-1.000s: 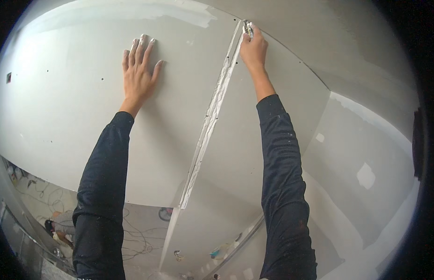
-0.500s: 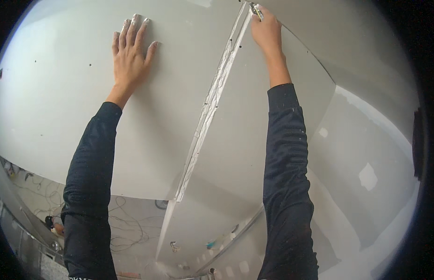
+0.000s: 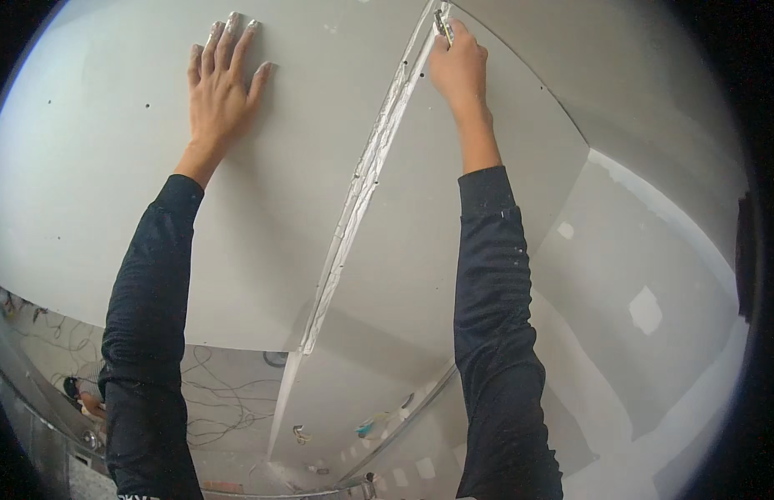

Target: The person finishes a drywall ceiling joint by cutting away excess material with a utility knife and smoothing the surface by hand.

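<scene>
With fingers spread, my left hand (image 3: 220, 96) lies flat on the large light-grey plasterboard panel (image 3: 95, 183); its fingertips are white with dust or plaster. My right hand (image 3: 460, 75) is closed around a slim utility knife (image 3: 443, 28) with yellow on its handle. The knife's tip is near the upper end of a ragged white joint (image 3: 364, 179) between two boards. Along this joint the paper edges look torn and the white core shows. Whether the blade touches the board is too small to tell.
Small dark screw holes (image 3: 147, 106) dot the boards. At lower left, beyond the panel's edge, loose cables (image 3: 229, 400) trail, and another person (image 3: 89, 398) is partly visible. Wires (image 3: 370, 425) stick out from an opening below. The right-hand surface (image 3: 599, 283) carries white filler patches.
The view has shifted slightly, so the boards sit a little lower and further left. My right hand and the knife have moved slightly down along the joint; my left hand stays flat on the panel.
</scene>
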Demonstrator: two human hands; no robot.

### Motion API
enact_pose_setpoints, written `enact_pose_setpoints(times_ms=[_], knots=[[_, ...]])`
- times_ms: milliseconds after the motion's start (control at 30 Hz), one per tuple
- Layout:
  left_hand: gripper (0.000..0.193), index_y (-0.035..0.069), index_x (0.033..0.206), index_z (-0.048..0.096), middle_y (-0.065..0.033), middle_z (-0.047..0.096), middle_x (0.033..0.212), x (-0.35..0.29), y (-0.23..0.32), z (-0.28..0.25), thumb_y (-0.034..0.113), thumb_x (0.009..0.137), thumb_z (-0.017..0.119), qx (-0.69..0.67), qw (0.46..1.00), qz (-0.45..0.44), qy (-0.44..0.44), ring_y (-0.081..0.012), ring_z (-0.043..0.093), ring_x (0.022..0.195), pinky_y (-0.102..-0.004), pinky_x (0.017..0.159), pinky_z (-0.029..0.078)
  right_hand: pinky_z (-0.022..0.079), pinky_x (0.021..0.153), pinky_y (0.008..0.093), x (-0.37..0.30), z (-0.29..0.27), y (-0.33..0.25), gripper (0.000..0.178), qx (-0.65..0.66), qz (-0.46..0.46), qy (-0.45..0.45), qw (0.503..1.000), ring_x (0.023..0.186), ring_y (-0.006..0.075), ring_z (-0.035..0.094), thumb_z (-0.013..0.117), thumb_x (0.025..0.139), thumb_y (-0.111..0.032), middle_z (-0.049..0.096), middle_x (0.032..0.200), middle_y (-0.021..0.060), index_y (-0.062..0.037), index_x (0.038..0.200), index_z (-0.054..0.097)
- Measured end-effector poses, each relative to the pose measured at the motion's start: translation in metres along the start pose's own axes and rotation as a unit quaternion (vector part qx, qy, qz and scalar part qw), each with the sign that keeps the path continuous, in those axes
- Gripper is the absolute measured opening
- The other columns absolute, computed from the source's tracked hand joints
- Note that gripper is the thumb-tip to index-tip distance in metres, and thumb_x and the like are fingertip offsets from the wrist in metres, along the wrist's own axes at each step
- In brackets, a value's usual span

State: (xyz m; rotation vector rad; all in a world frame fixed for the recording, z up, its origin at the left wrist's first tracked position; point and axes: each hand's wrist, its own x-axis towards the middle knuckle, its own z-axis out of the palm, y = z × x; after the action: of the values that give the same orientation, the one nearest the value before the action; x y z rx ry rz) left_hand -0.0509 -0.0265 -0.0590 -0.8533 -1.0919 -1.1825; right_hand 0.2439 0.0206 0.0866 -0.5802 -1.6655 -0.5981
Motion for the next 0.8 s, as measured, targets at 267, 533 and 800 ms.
enact_pose_setpoints(times_ms=[267,533,800], knots=[[0.060,0.024,0.160,0.037,-0.0041,0.031,0.168,-0.001,-0.001,-0.002,0.052,0.107,0.043,-0.017,1.000,0.002,0.007,-0.0231,0.024,0.157,-0.0470,0.130,0.013,0.050,0.099,0.0518,-0.034,0.004,-0.007,0.043,0.027,-0.012,0.012,1.000,0.110,0.0486,0.066,0.054,0.098,-0.006,0.069,0.116,0.0316,0.0098,0.137,0.055],[0.060,0.026,0.161,0.036,-0.0043,0.032,0.168,-0.001,0.003,-0.001,0.053,0.107,0.041,-0.038,0.998,0.023,0.044,-0.0236,0.025,0.157,-0.0469,0.130,0.011,0.047,0.103,0.0523,-0.056,0.008,-0.003,0.048,0.036,-0.008,-0.014,0.999,0.118,0.0497,0.059,0.054,0.099,-0.007,0.067,0.125,0.0306,0.0092,0.144,0.049],[0.061,0.027,0.161,0.034,-0.0044,0.031,0.169,-0.002,-0.002,0.001,0.054,0.107,0.041,-0.040,0.998,0.024,0.045,-0.0230,0.023,0.158,-0.0475,0.131,0.010,0.046,0.104,0.0520,-0.088,0.006,-0.017,0.047,0.090,0.063,-0.059,0.992,0.117,0.0499,0.058,0.051,0.100,-0.005,0.068,0.120,0.0325,0.0101,0.145,0.049]])
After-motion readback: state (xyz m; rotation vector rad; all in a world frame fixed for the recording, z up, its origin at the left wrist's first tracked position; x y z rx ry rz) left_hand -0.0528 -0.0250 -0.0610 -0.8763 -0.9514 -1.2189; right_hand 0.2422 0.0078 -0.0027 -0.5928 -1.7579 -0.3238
